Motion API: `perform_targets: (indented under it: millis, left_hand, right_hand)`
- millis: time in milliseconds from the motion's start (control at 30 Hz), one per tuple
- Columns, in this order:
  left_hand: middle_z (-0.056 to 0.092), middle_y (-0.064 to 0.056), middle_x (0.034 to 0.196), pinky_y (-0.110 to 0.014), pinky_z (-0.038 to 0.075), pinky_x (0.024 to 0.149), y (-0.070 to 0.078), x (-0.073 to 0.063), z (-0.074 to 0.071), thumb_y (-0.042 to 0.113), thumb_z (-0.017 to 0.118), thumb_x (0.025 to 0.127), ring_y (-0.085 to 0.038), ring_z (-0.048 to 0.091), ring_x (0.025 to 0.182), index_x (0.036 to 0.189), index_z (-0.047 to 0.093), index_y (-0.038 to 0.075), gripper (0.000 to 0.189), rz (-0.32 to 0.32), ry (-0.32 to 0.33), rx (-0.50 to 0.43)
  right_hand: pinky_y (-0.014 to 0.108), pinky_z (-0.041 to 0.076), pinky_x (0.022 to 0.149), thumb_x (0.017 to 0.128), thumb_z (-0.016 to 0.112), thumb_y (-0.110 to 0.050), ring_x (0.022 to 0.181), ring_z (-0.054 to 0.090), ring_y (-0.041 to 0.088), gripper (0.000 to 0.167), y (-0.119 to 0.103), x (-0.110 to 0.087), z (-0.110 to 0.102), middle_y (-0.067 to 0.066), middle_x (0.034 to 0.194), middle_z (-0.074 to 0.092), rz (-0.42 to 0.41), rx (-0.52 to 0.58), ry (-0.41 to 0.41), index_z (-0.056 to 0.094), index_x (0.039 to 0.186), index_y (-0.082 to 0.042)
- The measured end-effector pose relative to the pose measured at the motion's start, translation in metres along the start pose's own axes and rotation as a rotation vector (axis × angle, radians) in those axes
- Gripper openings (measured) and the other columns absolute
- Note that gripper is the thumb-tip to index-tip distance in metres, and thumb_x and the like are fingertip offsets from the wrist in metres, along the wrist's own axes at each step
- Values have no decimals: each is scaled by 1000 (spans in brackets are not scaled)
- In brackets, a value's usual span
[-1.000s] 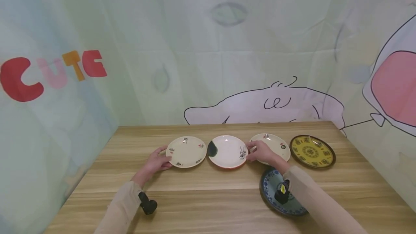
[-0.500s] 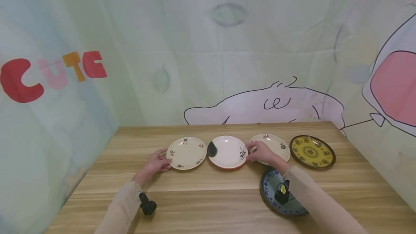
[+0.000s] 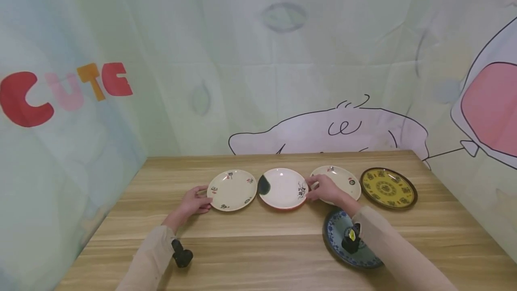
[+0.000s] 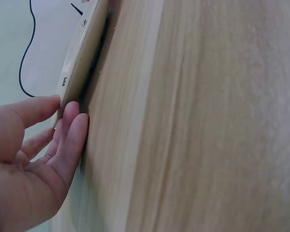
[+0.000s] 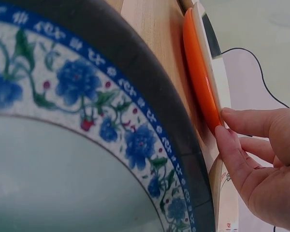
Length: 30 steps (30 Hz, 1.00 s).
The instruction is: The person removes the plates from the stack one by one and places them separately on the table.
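In the head view, a cream plate [image 3: 232, 191] with small printed motifs lies at the left of a row of plates. My left hand [image 3: 195, 202] holds its left rim; in the left wrist view the thumb is at the upper edge and the fingers [image 4: 76, 133] reach below it. Beside it sits a white plate [image 3: 284, 190] with a dark green patch and an orange underside [image 5: 201, 72]. The right hand [image 3: 325, 190] pinches that plate's right rim between thumb and fingers, over a second cream plate [image 3: 341, 178] that it partly covers.
A yellow-brown patterned plate [image 3: 388, 188] ends the row at the right. Nearer, under the right forearm, lies a blue-flowered plate [image 3: 335, 241] with a dark rim. The wooden table [image 3: 250, 255] meets a printed curtain [image 3: 181, 80] behind and at the left.
The left cream plate has shifted very slightly toward me, its left rim still at my left hand. My left hand has edged a little left. The right hand and other plates stay put.
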<state>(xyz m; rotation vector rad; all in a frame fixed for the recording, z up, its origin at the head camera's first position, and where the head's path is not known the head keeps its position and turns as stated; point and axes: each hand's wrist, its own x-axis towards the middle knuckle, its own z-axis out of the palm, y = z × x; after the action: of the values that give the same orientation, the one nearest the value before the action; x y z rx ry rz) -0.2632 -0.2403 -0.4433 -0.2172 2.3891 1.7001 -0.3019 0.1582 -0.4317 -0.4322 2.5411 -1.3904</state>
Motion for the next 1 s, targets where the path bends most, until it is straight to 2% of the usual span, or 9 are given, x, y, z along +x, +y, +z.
perform_targets:
  millis: [267, 500, 667, 833, 1000]
  left_hand:
    - [59, -18, 97, -28, 55, 70, 0, 2, -4, 4, 57, 86, -12, 60, 72, 133, 35, -6, 53, 6, 13, 42]
    - [56, -28, 103, -33, 55, 76, 4, 1, -8, 1, 57, 85, -16, 62, 76, 131, 34, -12, 53, 28, 17, 53]
    - [54, -28, 107, -32, 54, 77, 10, 0, -8, 4, 55, 88, -17, 61, 81, 130, 34, -13, 50, 37, 28, 78]
    - [55, -26, 107, -29, 55, 76, 16, 0, -6, 3, 54, 88, -14, 60, 79, 131, 34, -12, 49, 43, 24, 53]
    - [55, -24, 106, -28, 55, 74, 24, 1, 2, 4, 55, 88, -14, 59, 79, 130, 37, -11, 48, 56, 12, 54]
  right_hand:
    - [27, 54, 58, 71, 69, 5, 61, 61, 13, 49, -1, 0, 0, 22, 104, 57, 34, -9, 10, 53, 117, 11]
    - [27, 54, 58, 71, 69, 4, 61, 61, 13, 45, -1, 1, 0, 19, 100, 58, 31, -14, 2, 56, 113, 11]
    - [27, 54, 58, 72, 69, 3, 62, 61, 14, 47, 0, 2, -1, 17, 93, 60, 28, -12, -3, 54, 116, 11]
    - [27, 55, 59, 72, 69, 3, 62, 62, 14, 50, 1, 3, 0, 17, 95, 62, 27, -14, -5, 52, 118, 12]
    - [28, 55, 59, 73, 69, 3, 63, 62, 14, 50, 1, 3, 0, 17, 97, 61, 34, -16, -5, 52, 119, 11]
